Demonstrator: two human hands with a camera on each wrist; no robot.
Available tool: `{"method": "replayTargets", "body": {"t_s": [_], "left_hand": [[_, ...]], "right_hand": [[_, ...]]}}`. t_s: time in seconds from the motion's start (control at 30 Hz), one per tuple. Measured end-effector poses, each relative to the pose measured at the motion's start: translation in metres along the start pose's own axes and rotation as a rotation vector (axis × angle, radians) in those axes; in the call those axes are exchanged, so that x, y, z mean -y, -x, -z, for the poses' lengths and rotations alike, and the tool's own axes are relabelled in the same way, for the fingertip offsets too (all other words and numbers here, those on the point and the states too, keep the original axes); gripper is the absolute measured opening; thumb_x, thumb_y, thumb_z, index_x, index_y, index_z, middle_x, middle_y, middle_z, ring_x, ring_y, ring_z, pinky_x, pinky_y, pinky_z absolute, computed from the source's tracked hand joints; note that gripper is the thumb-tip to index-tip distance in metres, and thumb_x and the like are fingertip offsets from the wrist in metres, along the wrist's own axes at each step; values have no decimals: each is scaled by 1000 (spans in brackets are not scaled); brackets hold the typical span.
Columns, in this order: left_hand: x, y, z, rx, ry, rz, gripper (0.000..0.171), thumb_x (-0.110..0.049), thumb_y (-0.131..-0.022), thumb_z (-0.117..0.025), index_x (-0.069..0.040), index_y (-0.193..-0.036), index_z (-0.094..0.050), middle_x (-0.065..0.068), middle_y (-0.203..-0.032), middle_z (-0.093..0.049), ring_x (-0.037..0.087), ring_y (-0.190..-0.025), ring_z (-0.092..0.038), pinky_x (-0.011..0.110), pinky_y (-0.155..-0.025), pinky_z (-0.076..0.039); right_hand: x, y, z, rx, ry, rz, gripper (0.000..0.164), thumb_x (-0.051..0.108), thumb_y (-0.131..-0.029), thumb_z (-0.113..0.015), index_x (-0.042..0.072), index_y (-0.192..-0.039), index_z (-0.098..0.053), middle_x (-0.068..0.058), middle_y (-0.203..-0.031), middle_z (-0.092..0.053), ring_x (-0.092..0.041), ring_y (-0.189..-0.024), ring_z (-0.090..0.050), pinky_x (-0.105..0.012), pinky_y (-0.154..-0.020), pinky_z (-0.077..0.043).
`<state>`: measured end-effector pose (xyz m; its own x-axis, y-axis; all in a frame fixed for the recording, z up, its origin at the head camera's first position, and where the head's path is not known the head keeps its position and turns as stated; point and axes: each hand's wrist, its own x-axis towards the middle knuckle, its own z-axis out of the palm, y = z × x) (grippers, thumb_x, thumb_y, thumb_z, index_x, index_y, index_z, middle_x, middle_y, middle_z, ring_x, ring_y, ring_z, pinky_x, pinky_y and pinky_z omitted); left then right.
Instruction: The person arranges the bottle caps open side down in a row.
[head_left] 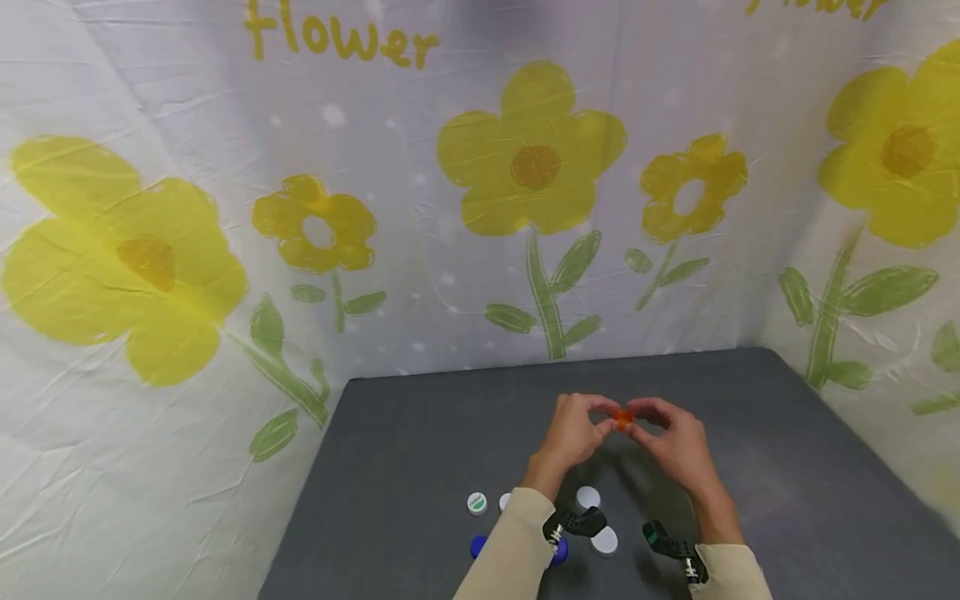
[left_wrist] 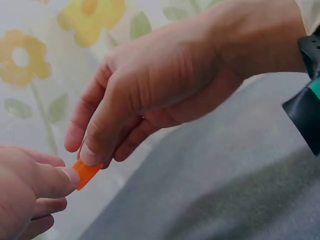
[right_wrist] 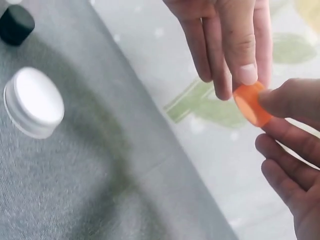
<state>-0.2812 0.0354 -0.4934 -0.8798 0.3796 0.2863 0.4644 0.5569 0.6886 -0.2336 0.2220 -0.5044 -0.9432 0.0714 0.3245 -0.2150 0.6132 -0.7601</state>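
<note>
An orange bottle cap [head_left: 623,418] is held above the table between both hands. My left hand [head_left: 573,429] pinches one side of it with thumb and fingers. From the opposite side my right hand [head_left: 678,442] pinches the same cap. In the left wrist view the thumb tips of both hands press on the orange cap [left_wrist: 86,173]. Its round, hollow-looking face shows in the right wrist view, where the cap [right_wrist: 252,105] is tilted. The remaining fingers of both hands are loosely bent.
On the dark grey table [head_left: 435,442] below the forearms lie white caps [head_left: 604,542], a white cap with a green mark [head_left: 477,503] and blue caps [head_left: 478,546]. The left sleeve partly hides some. A flower-printed curtain [head_left: 412,250] stands behind the table.
</note>
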Motion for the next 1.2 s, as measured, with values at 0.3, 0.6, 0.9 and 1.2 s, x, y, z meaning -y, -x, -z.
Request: {"method": "replayTargets", "body": {"t_s": [0.3,0.6,0.9,1.2], "left_hand": [[-17,16,25,-18,-8,-21,20,-21,-100,-83,-19,-120,-85,-9,-117,-84,10,-121,-74,32,-107,-58],[-21,33,38,-27,-42,-70,21,-18,-100,-82,-17,-121,-85,-5,-119,-84,13,-119,-76,32,-105,-60],[-6,54,35,-100,-11,-162,29,-11,-97,-84,-13,-126,-83,1,-124,-83,14,-118,-77,29,-104,-61],[7,62,21,-208,-14,-292,29,-4,-91,-88,-10,-119,-84,5,-115,-85,17,-109,-81,28,-99,-62]], "right_hand": [[26,14,7,-9,-51,14,34,17,-100,-83,5,-131,-74,-18,-128,-77,-43,-123,-71,-68,-111,-53],[36,23,4,6,-69,36,33,17,-99,-83,7,-129,-76,-13,-125,-79,-39,-120,-74,-64,-108,-56],[36,29,-4,35,-70,20,31,22,-100,-83,10,-128,-77,-7,-121,-80,-36,-117,-76,-59,-105,-59],[32,32,-10,55,-107,21,29,16,-99,-83,6,-126,-77,-5,-116,-81,-27,-109,-78,-24,-95,-60]]}}
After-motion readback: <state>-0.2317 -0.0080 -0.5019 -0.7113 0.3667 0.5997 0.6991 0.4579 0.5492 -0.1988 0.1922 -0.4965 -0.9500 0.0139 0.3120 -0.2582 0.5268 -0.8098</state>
